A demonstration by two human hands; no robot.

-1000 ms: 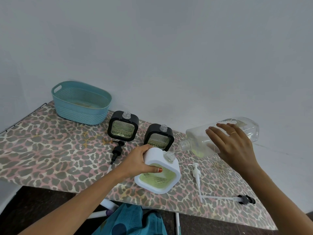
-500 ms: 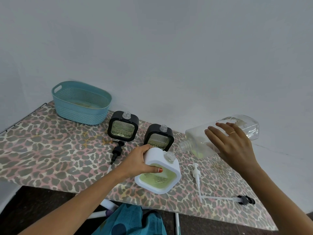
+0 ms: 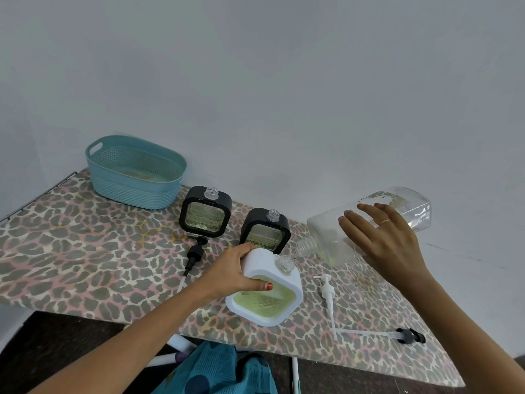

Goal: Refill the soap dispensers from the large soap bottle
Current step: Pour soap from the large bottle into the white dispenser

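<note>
Gold ring on R hand; red thumbnail, L hand.

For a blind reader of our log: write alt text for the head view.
A right hand tips a large clear soap bottle, its mouth just above the open neck of a white dispenser that the left hand grips. Behind stand two uncapped black dispensers and a teal basket on a leopard-print table.

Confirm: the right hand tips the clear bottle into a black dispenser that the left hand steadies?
Wrong colour: the head view shows the dispenser is white. The right hand tips the clear bottle into it; the left hand steadies it.
</note>
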